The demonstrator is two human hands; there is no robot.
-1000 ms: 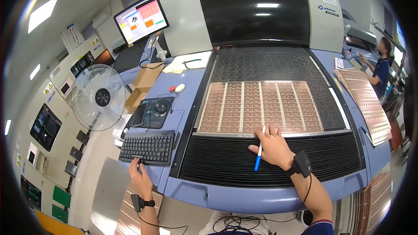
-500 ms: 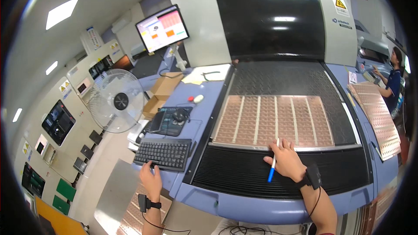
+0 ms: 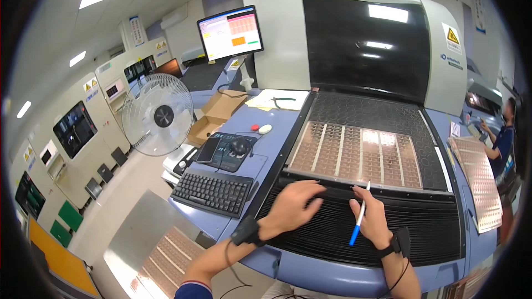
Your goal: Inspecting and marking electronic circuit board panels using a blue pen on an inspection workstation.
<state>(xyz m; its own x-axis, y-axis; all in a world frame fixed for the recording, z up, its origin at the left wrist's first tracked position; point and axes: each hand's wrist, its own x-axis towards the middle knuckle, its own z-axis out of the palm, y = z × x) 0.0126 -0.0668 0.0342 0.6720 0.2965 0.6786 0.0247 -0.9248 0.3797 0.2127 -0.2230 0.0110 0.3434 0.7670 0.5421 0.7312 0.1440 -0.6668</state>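
Observation:
A copper-coloured circuit board panel (image 3: 354,154) with pale vertical strips lies on the dark bed of the machine (image 3: 366,111). My right hand (image 3: 370,218) is closed around a white pen with a blue end (image 3: 360,220), blue end down, its fingertips just in front of the panel's near edge. To its left, my left hand (image 3: 293,207) hovers over the black ribbed cover (image 3: 327,232), fingers stretched out and thumb apart, holding nothing. Both wrists wear black bands with cables.
A keyboard (image 3: 212,192), a mouse (image 3: 240,145) and a monitor (image 3: 230,32) stand at left, with pliers (image 3: 284,99) on paper behind. A fan (image 3: 160,115) is farther left. More copper panels (image 3: 477,180) lie at right, where another person (image 3: 503,138) works.
My left hand has moved right from the keyboard to above the ribbed cover. The panel on the bed now sits slightly skewed. The light tower has turned green, and the monitor picture differs.

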